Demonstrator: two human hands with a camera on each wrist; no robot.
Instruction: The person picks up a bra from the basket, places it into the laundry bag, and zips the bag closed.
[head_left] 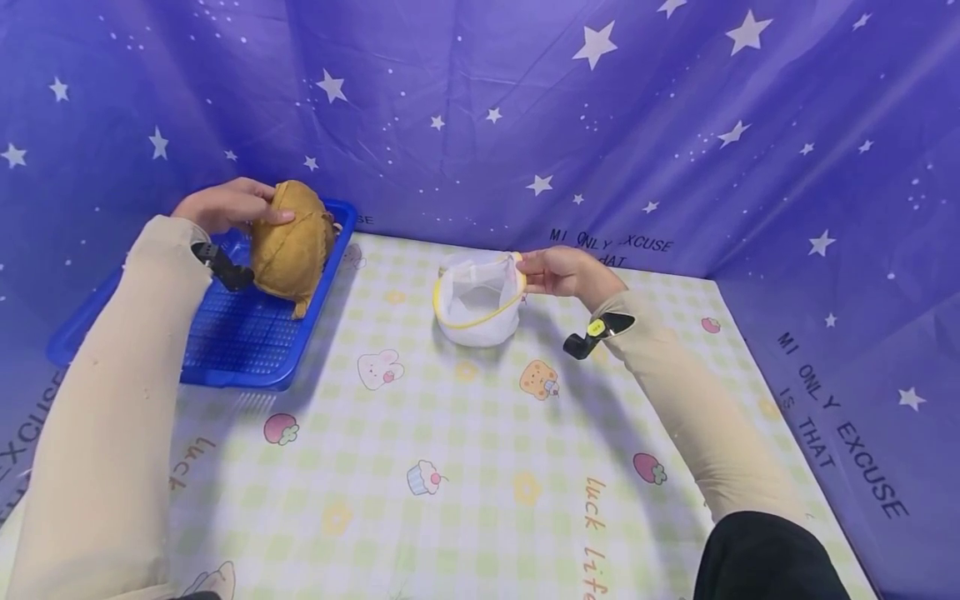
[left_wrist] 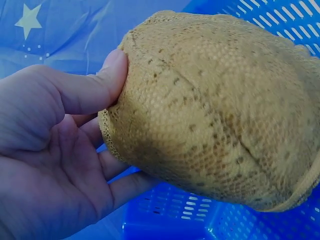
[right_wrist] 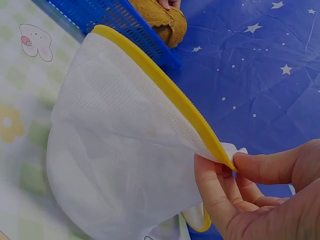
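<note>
A mustard-coloured lace bra, folded so that its cup bulges outward, is held over the blue basket by my left hand. In the left wrist view, the thumb lies on top of the bra's edge and the fingers are beneath it. On the table, a white mesh laundry bag stands with its yellow-edged mouth open. My right hand pinches that rim at its right side. Seen from the right wrist, thumb and fingers grip the end of the yellow zip edge.
The blue perforated basket stands at the table's left, under the left forearm. A checked cloth with printed cartoons covers the table. Purple star-printed curtains hang close behind the table and at its right side.
</note>
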